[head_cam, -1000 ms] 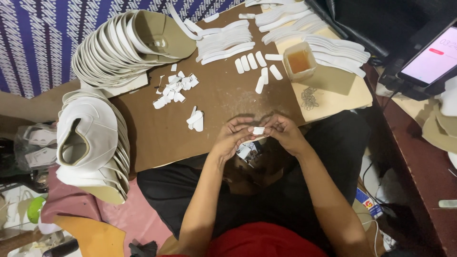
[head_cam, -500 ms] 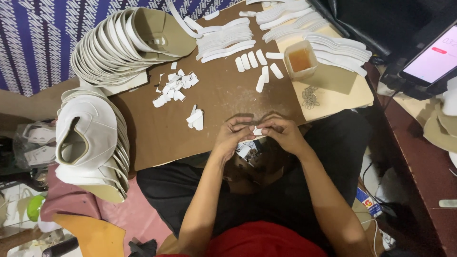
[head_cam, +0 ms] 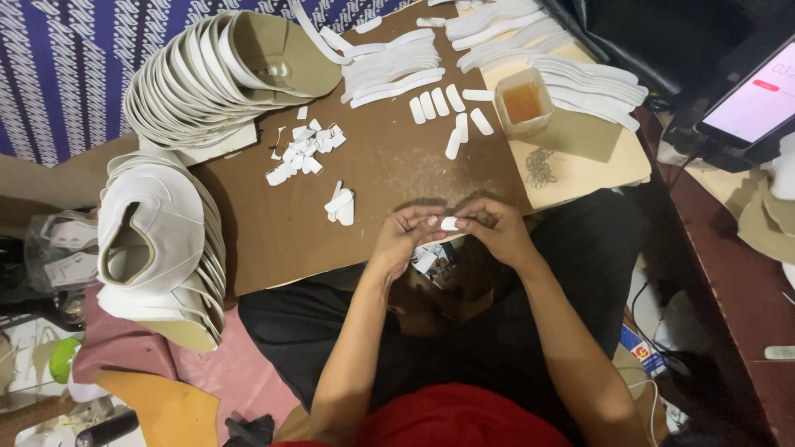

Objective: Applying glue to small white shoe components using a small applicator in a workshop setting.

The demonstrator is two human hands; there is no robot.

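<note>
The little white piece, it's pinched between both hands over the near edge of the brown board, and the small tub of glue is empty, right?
Not quite. The head view shows the small tub holding amber liquid, not empty. The rest stands: the left hand and right hand pinch the little white piece together at the near edge of the brown board.

We find a small craft workshop, apparently for footwear or similar stitched goods. Nested stacks of cut cream upper pieces (head_cam: 207, 74) and (head_cam: 157, 240) crowd a brown cardboard-covered counter (head_cam: 273, 240), alongside white strips (head_cam: 389, 62), small white tabs (head_cam: 439, 103), offcut scraps (head_cam: 298, 153) and a tub of amber glue (head_cam: 522, 101).
</note>
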